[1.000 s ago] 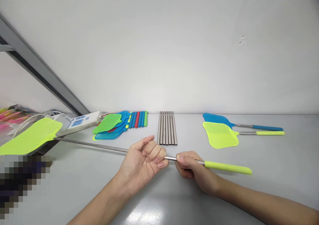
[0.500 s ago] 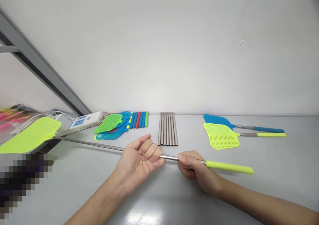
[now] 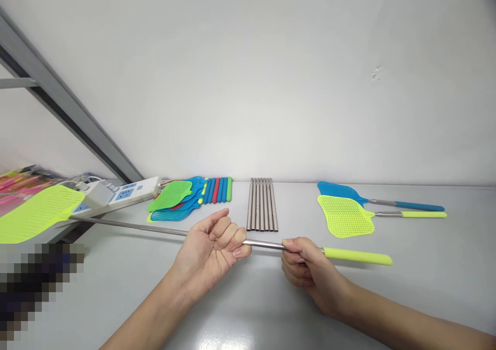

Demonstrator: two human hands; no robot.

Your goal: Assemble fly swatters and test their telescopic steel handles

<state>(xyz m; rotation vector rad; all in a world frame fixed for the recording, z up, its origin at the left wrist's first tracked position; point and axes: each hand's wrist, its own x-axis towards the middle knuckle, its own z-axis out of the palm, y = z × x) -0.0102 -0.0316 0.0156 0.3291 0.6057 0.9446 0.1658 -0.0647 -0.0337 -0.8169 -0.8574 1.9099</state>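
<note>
A long fly swatter with an extended metal telescopic rod lies across both hands above the table. Its yellow-green mesh head reaches the far left, and its yellow-green grip points right. My left hand, palm up, has its fingers curled round the middle of the rod. Nearer the grip, my right hand is closed on the thicker metal part. Behind the hands, several metal tubes lie side by side. To the right rest a blue fly swatter and a yellow-green fly swatter, both with short rods.
Loose swatter heads in green and blue are piled at the left, beside a row of coloured grips. A white power strip with a plug stands near the grey metal frame. A white wall rises behind the grey table.
My left hand has shifted slightly left along with the swatter head, while my right hand has moved slightly right, closer to the grip. The hands are farther apart.
</note>
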